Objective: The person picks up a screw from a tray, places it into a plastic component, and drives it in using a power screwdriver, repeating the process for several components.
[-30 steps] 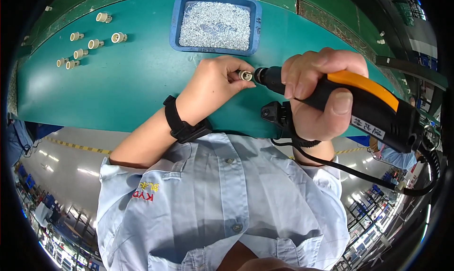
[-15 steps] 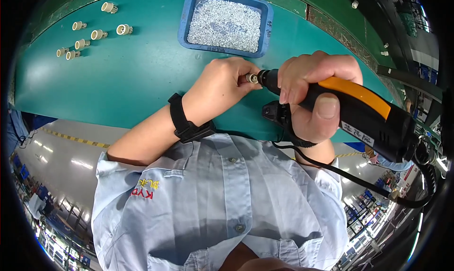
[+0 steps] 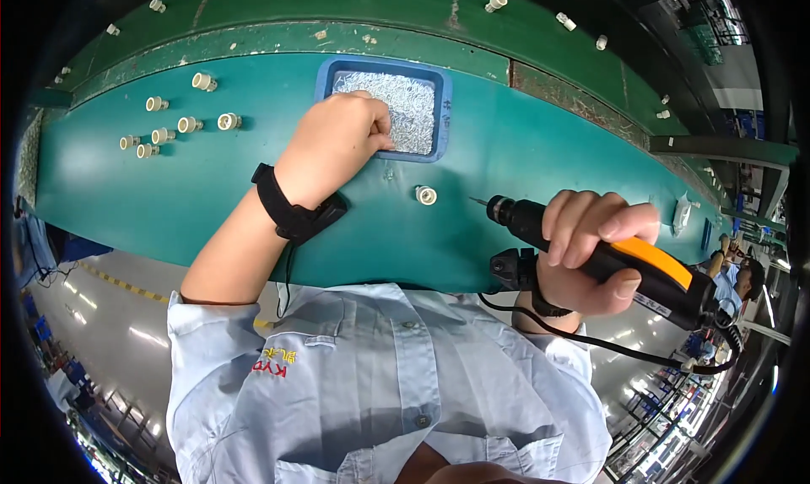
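My left hand (image 3: 337,138) reaches over the near left part of a blue tray (image 3: 443,117) full of small silvery screw-like pieces (image 3: 413,104). Its fingers are pinched together, and whatever they hold is hidden. My right hand (image 3: 591,243) grips a black and orange electric screwdriver (image 3: 525,221), whose thin bit points left above the table. Between the tray and that bit, a small cream-coloured round fitting (image 3: 426,195) sits by itself on the mat, touched by neither hand.
Several similar cream fittings (image 3: 190,125) are spread over the left of the green table (image 3: 278,87). More lie on the green conveyor-like strip (image 3: 405,11) beyond a raised edge (image 3: 278,47). The screwdriver's black cable (image 3: 730,353) hangs at the right.
My left hand has let go of the fitting and moved up-left to the tray. The screwdriver has drawn away right and lower, off the fitting. The view has shifted, showing more of the far strip.
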